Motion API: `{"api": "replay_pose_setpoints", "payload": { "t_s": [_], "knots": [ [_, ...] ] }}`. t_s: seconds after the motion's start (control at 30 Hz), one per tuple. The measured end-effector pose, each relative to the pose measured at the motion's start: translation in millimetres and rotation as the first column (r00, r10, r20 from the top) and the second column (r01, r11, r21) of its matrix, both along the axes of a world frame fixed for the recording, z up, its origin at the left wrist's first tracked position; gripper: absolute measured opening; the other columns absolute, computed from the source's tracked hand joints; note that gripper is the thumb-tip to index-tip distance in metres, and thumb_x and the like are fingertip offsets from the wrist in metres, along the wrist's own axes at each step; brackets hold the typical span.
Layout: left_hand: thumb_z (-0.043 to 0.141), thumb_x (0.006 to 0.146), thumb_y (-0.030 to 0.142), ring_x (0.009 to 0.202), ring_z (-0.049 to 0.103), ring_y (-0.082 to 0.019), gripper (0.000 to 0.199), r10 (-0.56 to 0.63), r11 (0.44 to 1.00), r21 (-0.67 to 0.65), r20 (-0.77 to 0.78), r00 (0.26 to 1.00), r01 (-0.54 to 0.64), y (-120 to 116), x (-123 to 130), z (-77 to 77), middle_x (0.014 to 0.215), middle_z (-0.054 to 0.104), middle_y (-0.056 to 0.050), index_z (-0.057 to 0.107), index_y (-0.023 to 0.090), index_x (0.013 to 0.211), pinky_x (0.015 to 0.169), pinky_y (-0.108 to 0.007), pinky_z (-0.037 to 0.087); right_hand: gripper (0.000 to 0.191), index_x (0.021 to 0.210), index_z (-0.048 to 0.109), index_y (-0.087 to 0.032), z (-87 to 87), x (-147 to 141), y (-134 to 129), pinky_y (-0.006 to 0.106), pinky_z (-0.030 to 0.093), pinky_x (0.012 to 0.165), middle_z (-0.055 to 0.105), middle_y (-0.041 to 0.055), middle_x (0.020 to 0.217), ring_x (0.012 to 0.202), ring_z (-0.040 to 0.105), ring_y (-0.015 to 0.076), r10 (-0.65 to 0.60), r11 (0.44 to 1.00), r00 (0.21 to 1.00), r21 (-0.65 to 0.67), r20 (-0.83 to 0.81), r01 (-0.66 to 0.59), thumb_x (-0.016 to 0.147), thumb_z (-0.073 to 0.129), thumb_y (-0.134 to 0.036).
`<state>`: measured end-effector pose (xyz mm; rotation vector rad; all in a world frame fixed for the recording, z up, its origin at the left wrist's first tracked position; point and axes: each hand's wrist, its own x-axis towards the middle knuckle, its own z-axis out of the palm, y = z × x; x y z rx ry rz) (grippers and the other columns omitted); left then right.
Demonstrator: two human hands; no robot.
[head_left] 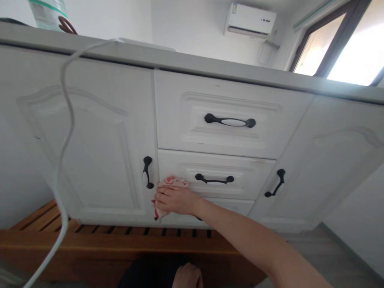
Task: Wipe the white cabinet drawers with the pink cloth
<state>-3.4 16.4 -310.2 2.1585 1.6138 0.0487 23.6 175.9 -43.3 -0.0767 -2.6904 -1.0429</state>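
My right hand (175, 200) reaches in from the lower right and presses a pink-and-white cloth (172, 182) with red patches against the white cabinet front. Its fingers are bent over the cloth, at the left edge of the middle drawer (174, 162) beside the seam with the left door. Just right of the cloth is that drawer's black handle (214, 180); the left door's handle (147, 173) is close on the other side. At the bottom edge, my left hand (188, 276) rests low by dark clothing, its fingers curled in and partly cut off by the frame.
A white cable (64, 152) hangs from the cabinet top across the left door (99, 148). Below stands a slatted wooden bench (120, 242). On top at the left is a clear container (49, 14). An air conditioner (250, 20) and a window (345, 44) are behind.
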Motion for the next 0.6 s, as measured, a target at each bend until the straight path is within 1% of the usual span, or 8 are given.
{"api": "replay_pose_setpoints", "payload": {
  "t_s": [0.1,0.23,0.3,0.4,0.43,0.5,0.57,0.6],
  "knots": [
    [0.039,0.09,0.02,0.106,0.065,-0.025,0.031,0.003,0.999,0.044,0.024,1.0,-0.004,-3.2,1.6,2.0,0.105,0.074,-0.007,0.069,0.022,0.095,0.094,-0.04,0.047,0.024,0.12,0.058,-0.02,-5.7,41.6,-4.3,0.034,0.042,0.107,0.062,0.0055,0.13,0.129,0.052,0.0185,-0.013,0.999,1.0,-0.046,0.027,0.014,0.103,0.042,-0.024],
    [0.038,0.091,0.02,0.106,0.065,-0.025,0.031,0.002,0.998,0.068,0.036,0.999,-0.005,-7.5,2.6,3.2,0.104,0.074,-0.006,0.069,0.023,0.094,0.096,-0.042,0.047,0.022,0.118,0.062,-0.023,-11.4,115.0,-9.3,0.033,0.043,0.104,0.066,0.0014,0.128,0.123,0.056,0.0165,-0.097,0.994,0.994,-0.056,-0.042,0.094,0.099,0.052,-0.022],
    [0.038,0.091,0.02,0.106,0.065,-0.026,0.031,0.004,0.997,0.076,0.038,0.999,-0.006,-9.0,2.7,2.0,0.104,0.074,-0.006,0.069,0.023,0.094,0.096,-0.043,0.048,0.025,0.121,0.063,-0.025,-15.2,155.3,-12.4,0.033,0.044,0.104,0.066,-0.0006,0.129,0.123,0.056,0.0159,-0.136,0.99,0.989,-0.054,-0.062,0.133,0.097,0.055,-0.022],
    [0.039,0.091,0.02,0.107,0.066,-0.026,0.032,0.005,0.997,0.081,0.032,0.999,-0.007,-11.4,4.1,-2.1,0.104,0.075,-0.006,0.07,0.023,0.094,0.097,-0.044,0.048,0.032,0.126,0.063,-0.027,-22.6,210.0,-20.7,0.034,0.043,0.106,0.068,0.0005,0.129,0.129,0.052,0.0166,-0.232,0.971,0.965,-0.085,-0.124,0.222,0.095,0.058,-0.022],
    [0.04,0.09,0.02,0.111,0.065,-0.026,0.032,0.002,0.996,0.084,0.041,0.999,-0.005,-12.2,5.2,-3.3,0.107,0.075,-0.005,0.071,0.024,0.098,0.099,-0.044,0.048,0.033,0.126,0.064,-0.028,-26.0,224.3,-24.5,0.034,0.043,0.105,0.069,0.0011,0.128,0.129,0.052,0.0167,-0.273,0.961,0.949,-0.101,-0.16,0.259,0.094,0.059,-0.022],
    [0.045,0.088,0.021,0.126,0.059,-0.027,0.037,-0.029,0.994,0.107,0.075,0.997,0.021,-13.6,8.5,-3.4,0.127,0.07,-0.005,0.069,0.027,0.115,0.106,-0.043,0.045,0.035,0.127,0.064,-0.03,-34.7,245.0,-33.2,0.034,0.043,0.103,0.07,0.0012,0.126,0.128,0.053,0.017,-0.364,0.931,0.898,-0.132,-0.247,0.342,0.094,0.059,-0.021],
    [0.05,0.083,0.019,0.141,0.046,-0.027,0.057,-0.072,0.973,0.224,0.093,0.993,0.049,-13.1,13.1,2.1,0.151,0.054,-0.002,0.055,0.032,0.139,0.114,-0.043,0.04,0.036,0.127,0.065,-0.031,-47.1,255.4,-43.1,0.035,0.043,0.101,0.071,0.0006,0.124,0.124,0.055,0.0177,-0.442,0.897,0.83,-0.173,-0.341,0.406,0.093,0.058,-0.019],
    [0.051,0.08,0.015,0.145,0.041,-0.026,0.069,-0.091,0.944,0.325,0.082,0.992,0.059,-11.4,15.9,7.7,0.157,0.045,-0.001,0.045,0.034,0.146,0.116,-0.043,0.038,0.036,0.126,0.065,-0.031,-55.1,257.8,-49.0,0.036,0.043,0.101,0.071,0.0005,0.124,0.122,0.056,0.0186,-0.486,0.874,0.779,-0.211,-0.396,0.438,0.093,0.057,-0.019]
  ]
}}
